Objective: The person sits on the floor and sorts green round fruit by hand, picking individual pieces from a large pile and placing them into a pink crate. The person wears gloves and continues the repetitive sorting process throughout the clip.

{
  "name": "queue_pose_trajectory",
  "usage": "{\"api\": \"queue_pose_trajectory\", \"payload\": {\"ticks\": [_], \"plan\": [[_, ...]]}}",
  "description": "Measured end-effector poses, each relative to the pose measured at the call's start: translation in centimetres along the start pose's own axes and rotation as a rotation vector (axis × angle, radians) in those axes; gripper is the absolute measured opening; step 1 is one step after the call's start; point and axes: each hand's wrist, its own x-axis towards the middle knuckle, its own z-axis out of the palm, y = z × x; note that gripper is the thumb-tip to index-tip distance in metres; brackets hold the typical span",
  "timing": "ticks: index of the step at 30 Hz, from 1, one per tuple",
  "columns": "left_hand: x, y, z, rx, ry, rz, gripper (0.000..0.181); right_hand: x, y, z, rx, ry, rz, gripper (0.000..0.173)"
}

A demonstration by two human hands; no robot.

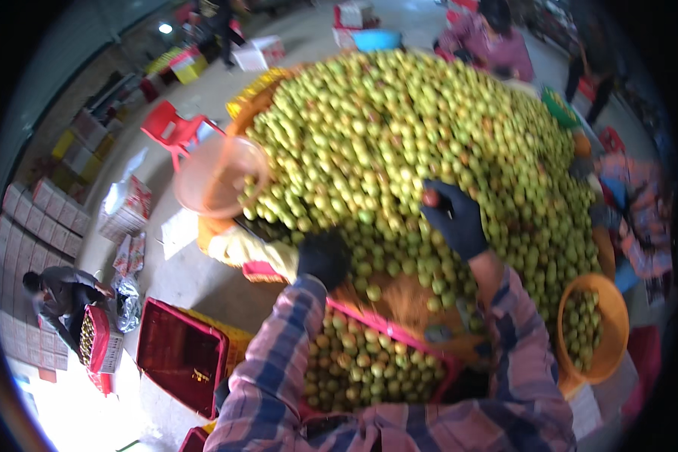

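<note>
A big heap of small round green fruit [373,130] covers the table before me, some of it tinged red. My right hand [457,217], in a dark glove, is over the heap with its thumb and fingers around a dark red fruit [430,198]. At the near left edge of the heap is my left hand [323,257], also in a dark glove; its fingers are too dark to make out, and whether it holds a fruit cannot be told. A crate lined in pink-red [373,367], holding more of the fruit, stands close against my body, below the bare orange table surface [401,299].
An empty pinkish bowl [220,178] sits at the left edge, an orange basket of fruit [593,330] at the right. A red-lined crate [181,356] and a red chair [175,127] stand left. Co-workers sit at the far side and right; another person bends over a crate at far left.
</note>
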Motion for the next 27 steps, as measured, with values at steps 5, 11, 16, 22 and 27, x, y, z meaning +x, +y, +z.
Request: {"api": "queue_pose_trajectory", "payload": {"ticks": [5, 11, 16, 22, 27], "plan": [[1.3, 2.1, -2.6, -0.045, -0.096, 0.007, 0.03, -0.5, -2.6, -0.5, -0.009, -0.041, -0.116, 0.039], [0.4, 0.8, -1.9, -0.019, 0.019, 0.082, 0.03, -0.5, -3.8, 0.4, -0.078, -0.085, -0.195, 0.038], [0.7, 1.6, -2.8, -0.011, -0.039, 0.035, 0.032, -0.6, -3.1, 0.3, -0.046, -0.085, -0.2, 0.037], [0.9, 1.4, -1.8, -0.007, 0.07, 0.091, 0.031, -1.0, -2.1, 0.1, -0.034, -0.03, -0.158, 0.039], [0.7, 0.3, -0.6, -0.121, -0.088, -0.084, 0.032, -1.8, -0.7, 1.4, 0.034, -0.015, -0.09, 0.039]]}}
